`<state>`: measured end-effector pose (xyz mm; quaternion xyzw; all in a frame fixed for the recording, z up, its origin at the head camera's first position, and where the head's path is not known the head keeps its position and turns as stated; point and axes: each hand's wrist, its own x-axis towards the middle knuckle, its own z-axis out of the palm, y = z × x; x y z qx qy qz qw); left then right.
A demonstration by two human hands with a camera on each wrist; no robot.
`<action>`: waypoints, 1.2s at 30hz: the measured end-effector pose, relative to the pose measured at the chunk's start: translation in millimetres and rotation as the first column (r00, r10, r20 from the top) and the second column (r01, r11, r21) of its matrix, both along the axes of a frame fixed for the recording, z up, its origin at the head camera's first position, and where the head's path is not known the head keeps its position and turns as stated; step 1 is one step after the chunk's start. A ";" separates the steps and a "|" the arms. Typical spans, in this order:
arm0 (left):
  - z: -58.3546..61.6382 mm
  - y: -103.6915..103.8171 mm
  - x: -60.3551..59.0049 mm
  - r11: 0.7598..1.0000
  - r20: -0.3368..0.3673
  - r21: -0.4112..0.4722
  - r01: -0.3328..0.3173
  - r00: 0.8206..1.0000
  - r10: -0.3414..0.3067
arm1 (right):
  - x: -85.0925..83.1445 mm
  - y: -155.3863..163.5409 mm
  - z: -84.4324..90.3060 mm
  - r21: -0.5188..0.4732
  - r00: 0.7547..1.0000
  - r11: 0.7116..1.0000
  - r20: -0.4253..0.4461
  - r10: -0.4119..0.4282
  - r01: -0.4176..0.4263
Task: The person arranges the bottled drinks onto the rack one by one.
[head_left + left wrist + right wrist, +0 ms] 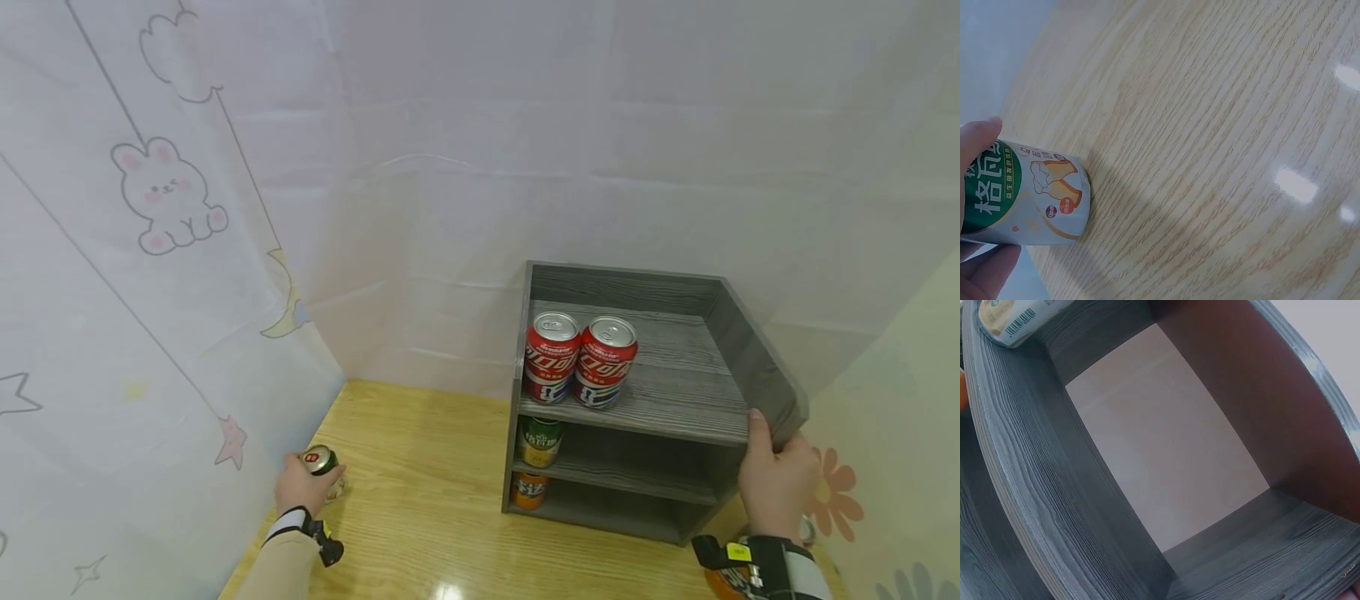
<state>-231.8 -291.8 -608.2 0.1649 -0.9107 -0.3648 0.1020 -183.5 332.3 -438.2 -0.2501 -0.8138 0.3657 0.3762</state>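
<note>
Your left hand (300,487) grips a green-and-white can (321,461) standing on the table (420,517), near left. Your right hand (776,483) clasps the gray shelf's (675,417) near right corner, probably steadying it; 2 red cans (581,358) sit on top.

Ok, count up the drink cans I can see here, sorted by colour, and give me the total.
Red cans on the grey shelf unit's top tier: 2
Green can on the middle tier: 1
Orange can on the bottom tier: 1
Green and white can gripped by the left hand on the wooden table: 1
Total: 5 cans
</note>
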 end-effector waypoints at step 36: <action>1.7 44.7 10.9 0.992 -0.289 -0.119 0.032 0.955 -0.065 | 2.2 -1.3 2.2 -0.020 1.000 1.000 0.019 -0.005 0.005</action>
